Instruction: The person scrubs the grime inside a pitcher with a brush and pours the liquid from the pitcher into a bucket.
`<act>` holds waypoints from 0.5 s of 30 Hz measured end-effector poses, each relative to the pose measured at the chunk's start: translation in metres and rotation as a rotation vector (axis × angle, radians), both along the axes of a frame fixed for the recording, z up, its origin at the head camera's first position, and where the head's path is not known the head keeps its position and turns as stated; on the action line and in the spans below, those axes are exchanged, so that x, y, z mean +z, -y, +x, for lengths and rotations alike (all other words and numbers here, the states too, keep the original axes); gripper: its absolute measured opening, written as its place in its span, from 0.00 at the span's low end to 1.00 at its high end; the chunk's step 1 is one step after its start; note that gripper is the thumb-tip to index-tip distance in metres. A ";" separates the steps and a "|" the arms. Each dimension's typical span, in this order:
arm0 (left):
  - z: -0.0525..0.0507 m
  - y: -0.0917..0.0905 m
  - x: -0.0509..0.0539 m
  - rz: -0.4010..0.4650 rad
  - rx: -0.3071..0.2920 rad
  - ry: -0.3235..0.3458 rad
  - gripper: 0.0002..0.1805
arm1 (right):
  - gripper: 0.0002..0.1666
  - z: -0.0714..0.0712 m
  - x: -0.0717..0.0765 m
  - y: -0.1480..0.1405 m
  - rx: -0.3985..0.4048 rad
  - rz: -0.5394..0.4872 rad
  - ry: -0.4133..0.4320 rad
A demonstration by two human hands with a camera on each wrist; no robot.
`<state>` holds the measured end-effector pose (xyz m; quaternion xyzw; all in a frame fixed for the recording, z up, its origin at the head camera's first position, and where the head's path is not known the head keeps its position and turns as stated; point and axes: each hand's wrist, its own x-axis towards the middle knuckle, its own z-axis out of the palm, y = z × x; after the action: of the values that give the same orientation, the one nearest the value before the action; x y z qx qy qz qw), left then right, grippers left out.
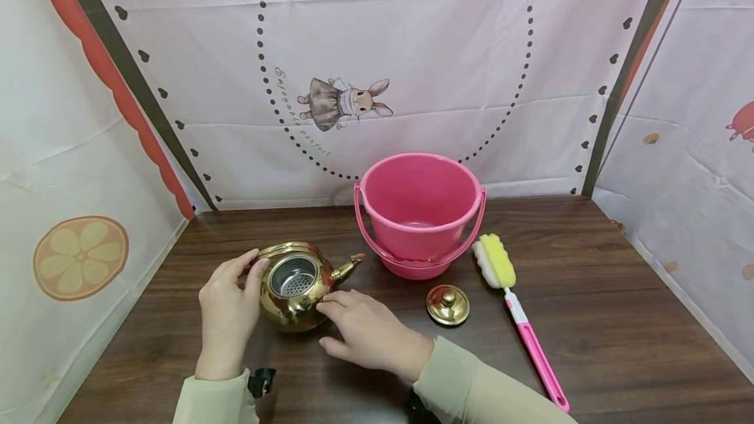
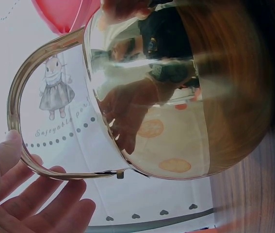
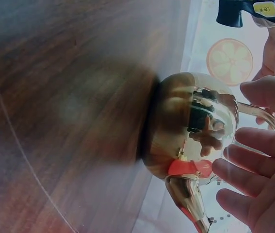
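One gold metal teapot [image 1: 296, 313] stands upright on the dark wood-grain table [image 1: 624, 326], its round strainer [image 1: 293, 277] showing through the open top and its one spout [image 1: 346, 268] pointing off toward the right. It sits between the person's two hands: the left hand [image 1: 230, 306] is at its left, thumb and fingers pinching the arched handle [image 1: 288, 247]; the right hand [image 1: 371, 332] is at its front right, fingers spread toward the belly, and from here I can't tell whether the tips touch. I count one gold lid [image 1: 448, 305] lying knob-up beyond the right hand, one pink bucket [image 1: 415, 247] just behind it, and one pink-handled sponge brush [image 1: 517, 309] further right. One dressed rabbit [image 1: 341, 103] is printed on the cloth backdrop [image 1: 436, 51].
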<state>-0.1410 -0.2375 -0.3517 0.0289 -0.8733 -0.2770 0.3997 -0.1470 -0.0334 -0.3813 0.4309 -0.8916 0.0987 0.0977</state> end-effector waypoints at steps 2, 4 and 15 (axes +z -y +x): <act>0.000 0.000 0.000 -0.001 0.001 0.002 0.14 | 0.29 0.000 0.001 0.001 0.000 0.005 -0.007; 0.000 0.000 0.000 -0.003 0.005 0.005 0.14 | 0.29 -0.001 0.002 0.003 0.001 0.011 -0.012; 0.001 -0.002 0.002 -0.003 0.004 -0.003 0.14 | 0.28 -0.005 0.006 0.010 0.036 -0.004 -0.068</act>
<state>-0.1396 -0.2360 -0.3498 0.0299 -0.8730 -0.2750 0.4017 -0.1524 -0.0436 -0.3756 0.4498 -0.8797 0.0877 0.1268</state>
